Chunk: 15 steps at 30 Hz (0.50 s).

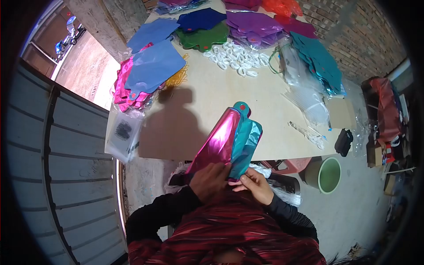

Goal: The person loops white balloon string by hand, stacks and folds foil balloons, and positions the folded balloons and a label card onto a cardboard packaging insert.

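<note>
A shiny pink-and-teal foil piece stretches from the table's front edge down towards my lap, with a rounded teal tab and red dot at its far end. My left hand lies across its pink lower part, fingers curled in and pressing on the foil. On the teal side, my right hand pinches the near corner between thumb and fingers. The two hands are close together, just in front of the table. My left hand partly hides the near end of the foil.
On the pale table lie stacks of blue sheets, purple sheets and teal sheets. White cord bundles and yellow loops lie among them. A green bucket stands on the floor at right.
</note>
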Available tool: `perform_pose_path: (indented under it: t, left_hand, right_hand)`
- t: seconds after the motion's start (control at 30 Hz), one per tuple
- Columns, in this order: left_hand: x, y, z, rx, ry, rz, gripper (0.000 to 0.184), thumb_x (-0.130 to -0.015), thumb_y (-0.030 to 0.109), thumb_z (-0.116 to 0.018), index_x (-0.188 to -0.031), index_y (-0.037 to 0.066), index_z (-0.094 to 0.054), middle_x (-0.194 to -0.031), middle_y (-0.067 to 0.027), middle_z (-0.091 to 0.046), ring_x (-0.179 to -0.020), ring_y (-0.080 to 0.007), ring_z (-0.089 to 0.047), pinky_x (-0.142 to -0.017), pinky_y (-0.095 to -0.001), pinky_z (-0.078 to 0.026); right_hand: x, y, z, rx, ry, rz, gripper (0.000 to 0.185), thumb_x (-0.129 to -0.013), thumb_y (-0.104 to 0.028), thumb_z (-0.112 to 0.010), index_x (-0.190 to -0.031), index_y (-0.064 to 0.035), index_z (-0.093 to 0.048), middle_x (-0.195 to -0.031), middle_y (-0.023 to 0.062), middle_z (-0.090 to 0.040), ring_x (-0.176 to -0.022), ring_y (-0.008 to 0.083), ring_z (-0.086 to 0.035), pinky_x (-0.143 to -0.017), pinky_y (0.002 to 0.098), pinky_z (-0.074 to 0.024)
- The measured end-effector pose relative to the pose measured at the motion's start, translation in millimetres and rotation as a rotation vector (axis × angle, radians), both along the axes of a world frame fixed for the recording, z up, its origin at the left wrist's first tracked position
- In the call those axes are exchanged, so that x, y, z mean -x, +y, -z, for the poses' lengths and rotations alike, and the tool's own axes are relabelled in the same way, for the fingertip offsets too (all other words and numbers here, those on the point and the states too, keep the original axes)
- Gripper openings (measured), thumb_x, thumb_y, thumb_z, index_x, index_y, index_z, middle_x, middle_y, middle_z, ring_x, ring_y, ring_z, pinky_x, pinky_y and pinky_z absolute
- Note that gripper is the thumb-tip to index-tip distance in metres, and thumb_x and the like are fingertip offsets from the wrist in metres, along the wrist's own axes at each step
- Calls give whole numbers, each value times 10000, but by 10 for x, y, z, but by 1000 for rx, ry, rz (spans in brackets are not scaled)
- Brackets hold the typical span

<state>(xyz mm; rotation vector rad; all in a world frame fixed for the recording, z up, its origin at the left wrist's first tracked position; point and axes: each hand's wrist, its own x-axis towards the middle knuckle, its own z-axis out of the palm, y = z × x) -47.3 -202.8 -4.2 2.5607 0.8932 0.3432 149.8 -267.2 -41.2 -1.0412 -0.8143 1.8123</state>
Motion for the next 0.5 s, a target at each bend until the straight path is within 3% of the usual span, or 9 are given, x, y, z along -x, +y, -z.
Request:
perform_pose_path:
  t: [0.17, 0.3, 0.33, 0.43, 0.5]
  left_hand:
    - [-79, 9, -8, -6, -134, 91, 533, -738, 250, -693, -1163, -9, -501, -1027, -134, -536, -873, -286, -563, -735, -366, -486]
    - [56, 142, -91, 80, -213, 242, 506, -758, 230, -669, -1188, 19, -506, -1081, -125, -552, -914, -288, -570, -787, -377, -478]
    - [141, 194, -103, 116, -230, 287, 493, -765, 216, -659, -1197, 32, -508, -1103, -122, -556, -935, -289, -571, -807, -385, -473]
    - [535, 573, -161, -201, -125, 360, 491, -770, 137, -619, -1242, 89, -494, -1228, -119, -514, -1097, -303, -524, -911, -426, -422]
    - [747, 740, -166, -272, 99, 255, 602, -720, 105, -610, -1297, 122, -439, -1320, -105, -442, -1221, -296, -420, -988, -447, -347]
  right_hand:
    - [-22, 76, -97, 35, 208, 84, 317, -945, -188, -489, -1213, -19, -473, -1065, 52, -566, -941, 130, -567, -784, 308, -537]
    - [63, 63, 6, 14, -80, 153, 268, -926, -119, -517, -1161, 6, -485, -1052, 70, -575, -932, 133, -578, -713, 296, -557]
    - [85, 72, 14, -12, -110, 174, 222, -913, -85, -530, -1110, 11, -496, -1007, 73, -587, -840, 136, -607, -671, 289, -560]
    - [-27, 85, 12, -65, -157, 99, 199, -920, -109, -526, -1076, 11, -497, -953, 91, -608, -744, 152, -631, -644, 288, -560]
    - [-152, 206, -224, -3, -141, 49, 204, -924, -134, -518, -1062, 16, -501, -901, 123, -631, -720, 200, -653, -622, 295, -562]
